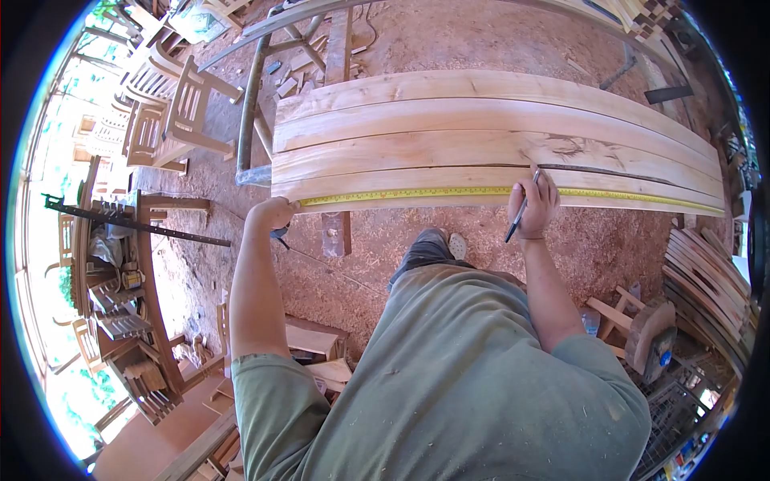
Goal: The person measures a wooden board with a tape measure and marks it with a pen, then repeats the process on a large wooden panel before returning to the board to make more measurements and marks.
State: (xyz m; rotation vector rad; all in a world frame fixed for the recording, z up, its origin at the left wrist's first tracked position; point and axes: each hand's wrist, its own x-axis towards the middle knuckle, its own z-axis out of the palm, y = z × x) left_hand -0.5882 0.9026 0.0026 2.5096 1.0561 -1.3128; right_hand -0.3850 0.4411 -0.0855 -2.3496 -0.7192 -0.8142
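Observation:
Several pale wooden boards [417,148] lie side by side in front of me, with a dark crack along one of the nearer ones. A yellow tape measure [417,192] is stretched along the board closest to me. At the boards' left end my left hand [274,213] is closed on the tape measure, its dark case partly showing below the fingers. My right hand [536,206] rests at the near boards, right of the middle, fingers closed around a dark pen [520,215]. The pen's upper part is partly hidden by the fingers.
Wooden chairs [180,112] stand at the upper left. A wooden rack [148,280] with tools is on the left. Stacked wood strips [706,276] lie at the right. A wooden beam [337,232] supports the boards. Shavings cover the floor [345,280].

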